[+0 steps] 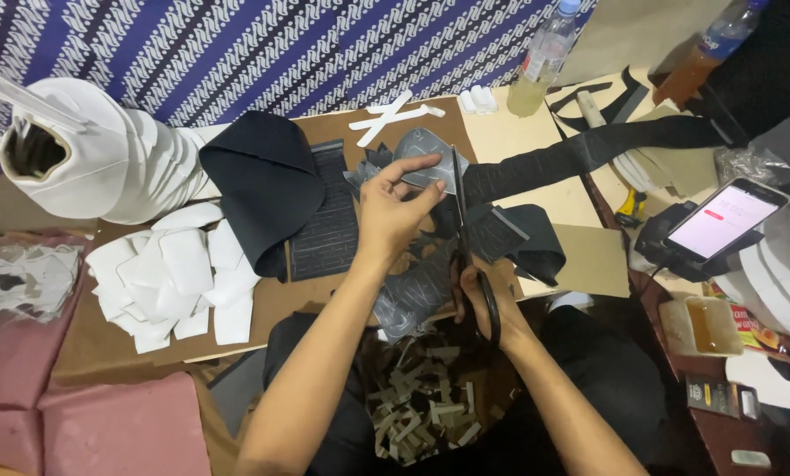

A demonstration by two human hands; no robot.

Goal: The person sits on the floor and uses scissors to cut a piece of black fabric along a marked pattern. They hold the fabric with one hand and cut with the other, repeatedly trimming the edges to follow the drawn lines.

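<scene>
Grey scraps [421,397] below scissors [467,256], dark grey embossed shaped piece [426,159].

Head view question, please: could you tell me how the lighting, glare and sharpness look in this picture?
In the head view, light falls evenly on the table; the phone screen glows bright, nearly washed out; the lap below the right hand and scissors sits in deep shadow; the left hand and grey piece look sharp; the edges bow from a wide lens.

You are in a small craft workshop: your cardboard-covered tabletop [580,260] holds stacks of white cut foam pieces [170,278], dark patterned sheet material [324,220], black-handled scissors [474,264], and a pile of offcut scraps [417,397] lies near you below.
</scene>
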